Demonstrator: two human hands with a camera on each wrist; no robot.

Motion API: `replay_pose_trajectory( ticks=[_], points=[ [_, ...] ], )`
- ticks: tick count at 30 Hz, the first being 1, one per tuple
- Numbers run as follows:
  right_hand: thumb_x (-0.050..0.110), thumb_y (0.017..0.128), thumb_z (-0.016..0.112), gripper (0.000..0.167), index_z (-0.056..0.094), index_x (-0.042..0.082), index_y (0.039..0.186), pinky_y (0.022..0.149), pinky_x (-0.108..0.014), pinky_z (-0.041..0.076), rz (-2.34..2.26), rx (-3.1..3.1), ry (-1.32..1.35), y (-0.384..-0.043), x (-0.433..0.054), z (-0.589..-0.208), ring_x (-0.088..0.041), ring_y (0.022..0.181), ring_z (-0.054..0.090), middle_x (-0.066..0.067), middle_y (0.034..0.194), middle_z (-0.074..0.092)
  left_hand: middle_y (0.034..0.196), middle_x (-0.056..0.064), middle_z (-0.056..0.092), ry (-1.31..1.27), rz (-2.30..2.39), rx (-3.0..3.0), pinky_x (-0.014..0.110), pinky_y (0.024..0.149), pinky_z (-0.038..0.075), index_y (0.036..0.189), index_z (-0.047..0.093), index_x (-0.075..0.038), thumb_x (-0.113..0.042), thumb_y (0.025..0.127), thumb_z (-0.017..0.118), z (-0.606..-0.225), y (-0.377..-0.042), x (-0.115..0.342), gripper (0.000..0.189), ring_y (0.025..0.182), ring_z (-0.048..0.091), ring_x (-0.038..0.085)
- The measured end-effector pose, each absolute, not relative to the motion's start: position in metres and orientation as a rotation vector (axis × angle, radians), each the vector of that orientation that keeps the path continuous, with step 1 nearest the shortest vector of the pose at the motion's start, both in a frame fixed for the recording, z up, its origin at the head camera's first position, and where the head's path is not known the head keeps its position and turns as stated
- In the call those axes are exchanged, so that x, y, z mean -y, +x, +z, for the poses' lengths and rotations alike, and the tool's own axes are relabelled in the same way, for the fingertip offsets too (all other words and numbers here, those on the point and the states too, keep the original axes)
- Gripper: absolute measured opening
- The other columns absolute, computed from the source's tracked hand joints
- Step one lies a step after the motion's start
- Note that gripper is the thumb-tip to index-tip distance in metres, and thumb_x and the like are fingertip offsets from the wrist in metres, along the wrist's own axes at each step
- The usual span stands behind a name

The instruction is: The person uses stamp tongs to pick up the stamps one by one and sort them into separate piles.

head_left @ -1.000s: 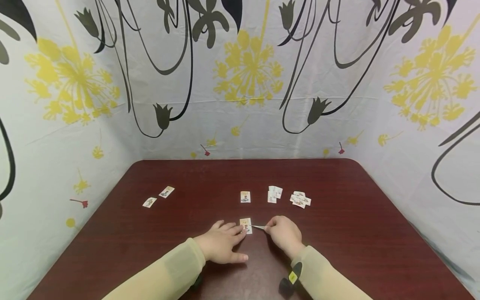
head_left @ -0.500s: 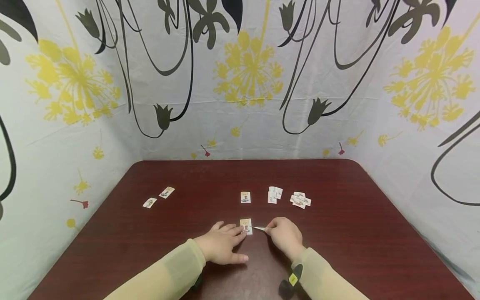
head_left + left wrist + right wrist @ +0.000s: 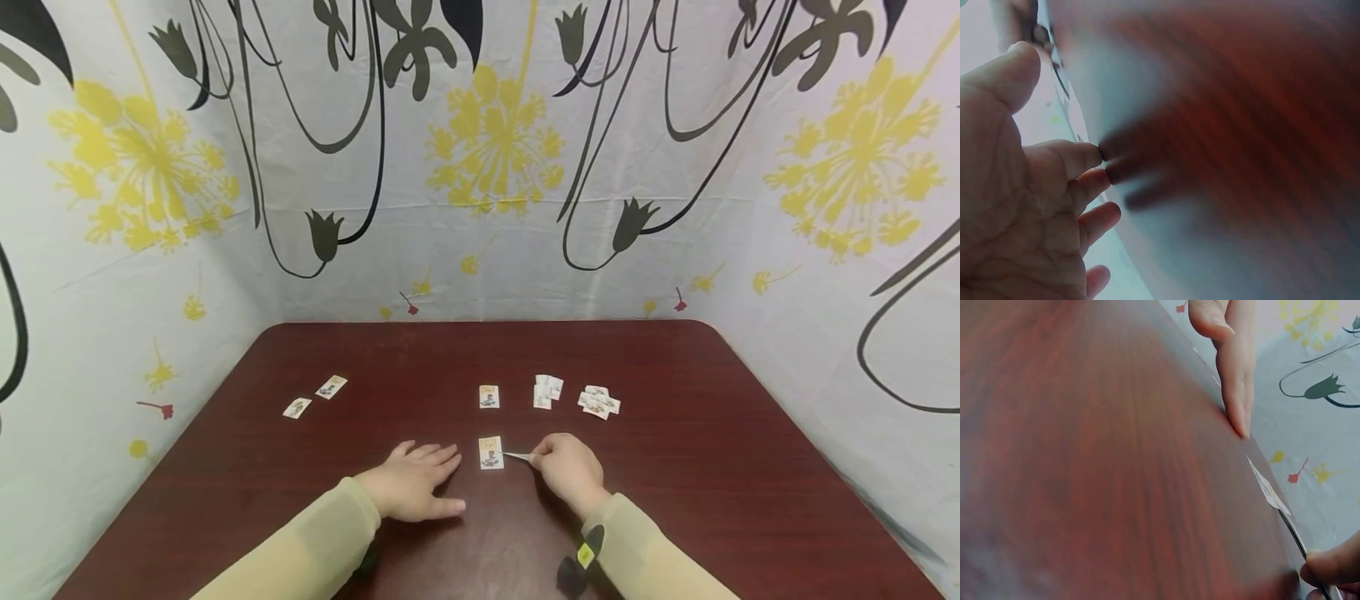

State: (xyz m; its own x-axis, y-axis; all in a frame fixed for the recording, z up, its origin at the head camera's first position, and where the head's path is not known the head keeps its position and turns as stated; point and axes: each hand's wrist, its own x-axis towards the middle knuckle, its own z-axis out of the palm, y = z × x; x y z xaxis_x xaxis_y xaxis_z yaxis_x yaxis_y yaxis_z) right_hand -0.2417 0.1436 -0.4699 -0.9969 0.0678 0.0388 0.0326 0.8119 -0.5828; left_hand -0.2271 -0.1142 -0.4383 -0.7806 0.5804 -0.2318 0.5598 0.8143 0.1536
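Observation:
Between the two hands, a small picture card (image 3: 491, 452) lies on the dark red table (image 3: 420, 358). My right hand (image 3: 570, 472) pinches a thin pair of metal tweezers (image 3: 516, 456), whose tips meet the card's right edge. The right wrist view has the tweezers (image 3: 1294, 534) at the card (image 3: 1267, 489), which looks bent or slightly raised there. My left hand (image 3: 408, 483) is left of the card and apart from it, fingers spread over the tabletop. In the left wrist view, the left hand (image 3: 1035, 206) holds nothing, its fingertips at or near the table surface.
Another card (image 3: 489, 397) lies just beyond. Two overlapping card groups, one nearer (image 3: 548, 390) and one farther right (image 3: 598, 402), sit to its right. At the far left are two single cards, a lower one (image 3: 297, 408) and an upper one (image 3: 331, 387). A patterned cloth (image 3: 495, 275) surrounds the table.
My left hand has come off the card and moved left, leaving the card's whole face uncovered. My right hand with the tweezers stays nearly in place.

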Motion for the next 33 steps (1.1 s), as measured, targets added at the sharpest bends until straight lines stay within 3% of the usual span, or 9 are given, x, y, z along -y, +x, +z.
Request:
replay_pose_trajectory(
  ticks=[10, 18, 33],
  points=[
    [0.026, 0.081, 0.071, 0.011, 0.070, 0.023, 0.070, 0.059, -0.035, 0.043, 0.975, 2.928, -0.083, -0.253, -0.145, -0.470, -0.012, 0.071, 0.058, 0.010, 0.075, 0.065, 0.153, 0.007, 0.035, 0.602, 0.182, -2.798, 0.060, 0.109, 0.017, 0.147, 0.041, -0.010, -0.063, 0.093, 0.045, -0.441, -0.249, 0.179, 0.076, 0.140, 0.029, 0.032],
    [0.026, 0.081, 0.071, 0.010, 0.070, 0.022, 0.072, 0.062, -0.036, 0.044, 0.975, 2.925, -0.081, -0.262, -0.145, -0.469, -0.014, 0.074, 0.059, 0.008, 0.077, 0.065, 0.153, 0.019, 0.030, 0.370, 0.296, -2.825, 0.069, 0.104, 0.015, 0.147, 0.039, -0.004, -0.062, 0.094, 0.042, -0.444, -0.261, 0.241, 0.078, 0.138, 0.026, 0.043],
    [0.028, 0.081, 0.068, 0.010, 0.071, 0.024, 0.073, 0.065, -0.036, 0.045, 0.985, 2.924, -0.151, -0.283, -0.145, -0.465, -0.016, 0.078, 0.061, 0.007, 0.083, 0.067, 0.152, 0.034, 0.010, 0.099, 0.407, -2.825, 0.071, 0.104, -0.001, 0.147, 0.017, 0.012, -0.066, 0.092, 0.041, -0.444, -0.276, 0.296, 0.099, 0.138, 0.010, 0.053]
  ],
)
